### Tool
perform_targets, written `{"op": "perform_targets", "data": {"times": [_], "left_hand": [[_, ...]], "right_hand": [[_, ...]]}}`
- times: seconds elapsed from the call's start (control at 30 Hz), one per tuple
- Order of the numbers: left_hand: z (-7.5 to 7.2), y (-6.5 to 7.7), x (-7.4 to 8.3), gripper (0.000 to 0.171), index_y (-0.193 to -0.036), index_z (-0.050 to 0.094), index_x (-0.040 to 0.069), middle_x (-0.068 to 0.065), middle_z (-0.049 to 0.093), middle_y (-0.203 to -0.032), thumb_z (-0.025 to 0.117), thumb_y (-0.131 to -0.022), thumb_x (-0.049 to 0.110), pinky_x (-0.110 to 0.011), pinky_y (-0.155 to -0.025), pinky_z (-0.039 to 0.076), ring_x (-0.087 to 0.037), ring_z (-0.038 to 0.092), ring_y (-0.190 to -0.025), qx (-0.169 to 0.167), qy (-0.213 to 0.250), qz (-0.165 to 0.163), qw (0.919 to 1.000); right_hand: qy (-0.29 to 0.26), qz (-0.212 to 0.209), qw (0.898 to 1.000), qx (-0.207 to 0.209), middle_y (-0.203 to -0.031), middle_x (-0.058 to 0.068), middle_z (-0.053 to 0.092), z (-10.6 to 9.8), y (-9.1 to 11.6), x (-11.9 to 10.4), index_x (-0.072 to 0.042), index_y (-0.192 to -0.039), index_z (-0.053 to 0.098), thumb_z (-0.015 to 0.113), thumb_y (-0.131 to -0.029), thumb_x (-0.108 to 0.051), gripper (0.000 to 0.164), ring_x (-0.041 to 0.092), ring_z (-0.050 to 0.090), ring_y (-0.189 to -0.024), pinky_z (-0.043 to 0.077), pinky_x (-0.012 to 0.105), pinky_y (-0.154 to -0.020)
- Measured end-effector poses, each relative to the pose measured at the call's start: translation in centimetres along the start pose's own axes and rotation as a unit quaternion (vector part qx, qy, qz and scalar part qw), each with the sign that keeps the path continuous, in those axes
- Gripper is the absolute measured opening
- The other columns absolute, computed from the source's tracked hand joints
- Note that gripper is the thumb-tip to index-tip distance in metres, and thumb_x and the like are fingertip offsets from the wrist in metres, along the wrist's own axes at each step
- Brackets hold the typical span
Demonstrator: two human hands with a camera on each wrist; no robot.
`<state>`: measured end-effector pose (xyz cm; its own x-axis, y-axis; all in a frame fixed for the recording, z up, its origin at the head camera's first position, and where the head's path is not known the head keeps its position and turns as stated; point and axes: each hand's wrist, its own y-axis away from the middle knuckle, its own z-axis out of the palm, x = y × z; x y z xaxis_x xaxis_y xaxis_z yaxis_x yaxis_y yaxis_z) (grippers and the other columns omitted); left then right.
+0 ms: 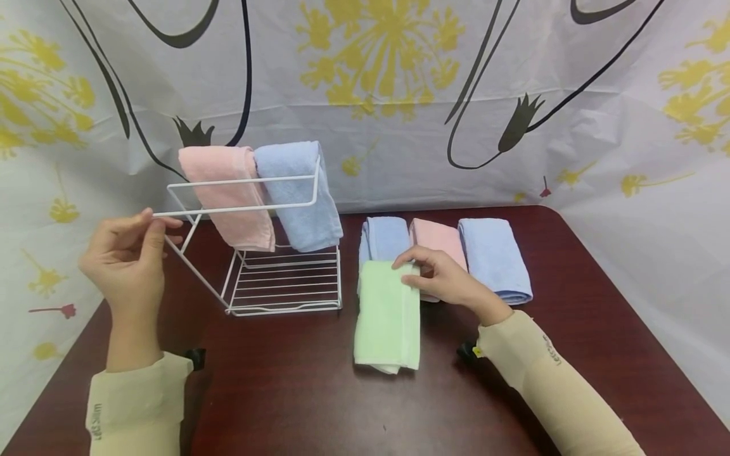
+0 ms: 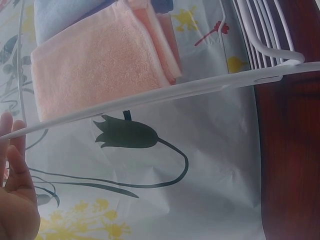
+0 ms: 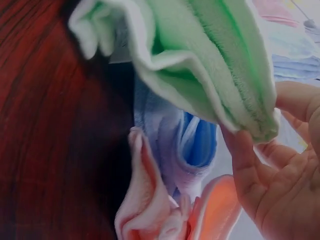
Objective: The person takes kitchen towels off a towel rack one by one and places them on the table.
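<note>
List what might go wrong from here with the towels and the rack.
The green towel may unfold or slip: the right hand pinches it only near one edge, and its layers gape in the right wrist view.

The white wire rack could shift if the left hand, pinching its upper corner, pulls.

Such a jolt might slide the hanging pink towel and blue towel out of place.

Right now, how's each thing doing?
White wire rack: standing
Hanging pink cloth towel: folded
Hanging blue cloth towel: folded
Green cloth towel: folded
Lying pink towel: folded
Left lying blue towel: folded
Right lying blue towel: folded
Left hand: pinching rack
Right hand: pinching green towel
</note>
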<state>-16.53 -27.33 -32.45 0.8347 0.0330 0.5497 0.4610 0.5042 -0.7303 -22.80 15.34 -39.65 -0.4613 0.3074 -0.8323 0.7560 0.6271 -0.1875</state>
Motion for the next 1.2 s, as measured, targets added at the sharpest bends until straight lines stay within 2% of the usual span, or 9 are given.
{"op": "perform_targets", "data": {"times": [0.07,0.23,0.4,0.53,0.8,1.1,1.2], "left_hand": [[0.0,0.0,0.0,0.011,-0.092,0.064,-0.020,-0.015,0.075,-0.077,0.067,-0.083,-0.017,-0.019,-0.053,0.053,-0.018,0.070,-0.061,-0.001,-0.002,0.000,1.0000],[0.0,0.0,0.1,0.011,-0.092,0.064,-0.020,-0.016,0.074,-0.078,0.068,-0.083,-0.016,-0.019,-0.054,0.053,-0.018,0.070,-0.062,-0.004,-0.003,0.000,1.0000],[0.0,0.0,0.1,0.011,-0.093,0.064,-0.019,-0.016,0.074,-0.078,0.067,-0.083,-0.016,-0.019,-0.055,0.054,-0.018,0.071,-0.063,-0.005,-0.004,0.004,1.0000],[0.0,-0.1,0.0,0.011,-0.093,0.065,-0.019,-0.016,0.074,-0.077,0.068,-0.082,-0.016,-0.019,-0.054,0.053,-0.018,0.070,-0.061,-0.007,0.001,0.007,1.0000],[-0.2,0.1,0.0,0.012,-0.095,0.064,-0.019,-0.014,0.075,-0.076,0.066,-0.083,-0.016,-0.017,-0.052,0.050,-0.016,0.069,-0.059,-0.005,-0.010,0.007,0.9999],[-0.2,0.1,-0.1,0.011,-0.093,0.065,-0.017,-0.014,0.075,-0.076,0.067,-0.083,-0.016,-0.018,-0.053,0.051,-0.017,0.070,-0.061,-0.007,-0.010,0.006,0.9999],[-0.2,0.1,-0.1,0.010,-0.093,0.065,-0.017,-0.014,0.075,-0.076,0.067,-0.083,-0.015,-0.018,-0.053,0.051,-0.017,0.070,-0.062,-0.008,-0.013,0.007,0.9999]], "right_hand": [[0.030,0.002,1.000,-0.003,-0.101,0.012,0.060,0.2,0.0,0.1,-0.007,-0.117,0.065,0.067,-0.093,-0.003,0.025,0.009,0.046,-0.062,0.046,0.023,-0.053],[0.093,0.008,0.996,-0.011,-0.114,0.010,0.064,0.6,0.0,0.2,-0.009,-0.117,0.066,0.070,-0.091,-0.002,0.027,0.015,0.051,-0.079,0.048,0.023,-0.065],[0.123,0.002,0.992,-0.005,-0.117,0.008,0.066,0.8,-0.1,0.3,-0.009,-0.115,0.067,0.070,-0.089,-0.001,0.027,0.018,0.053,-0.090,0.048,0.023,-0.071],[0.137,-0.006,0.991,0.001,-0.117,0.009,0.066,0.9,-0.2,0.4,-0.008,-0.114,0.067,0.071,-0.088,0.000,0.027,0.019,0.054,-0.093,0.048,0.024,-0.073],[0.143,0.010,0.990,-0.002,-0.119,0.008,0.066,1.1,-0.4,0.8,-0.009,-0.115,0.067,0.071,-0.089,-0.002,0.028,0.020,0.054,-0.097,0.048,0.027,-0.078],[0.147,0.002,0.989,0.003,-0.117,0.009,0.067,1.1,-0.3,1.1,-0.009,-0.114,0.068,0.072,-0.088,-0.001,0.028,0.020,0.054,-0.094,0.047,0.027,-0.076],[0.152,0.003,0.988,0.002,-0.118,0.009,0.067,1.1,-0.3,1.1,-0.009,-0.115,0.068,0.072,-0.088,-0.001,0.029,0.020,0.055,-0.098,0.048,0.029,-0.080]]}}
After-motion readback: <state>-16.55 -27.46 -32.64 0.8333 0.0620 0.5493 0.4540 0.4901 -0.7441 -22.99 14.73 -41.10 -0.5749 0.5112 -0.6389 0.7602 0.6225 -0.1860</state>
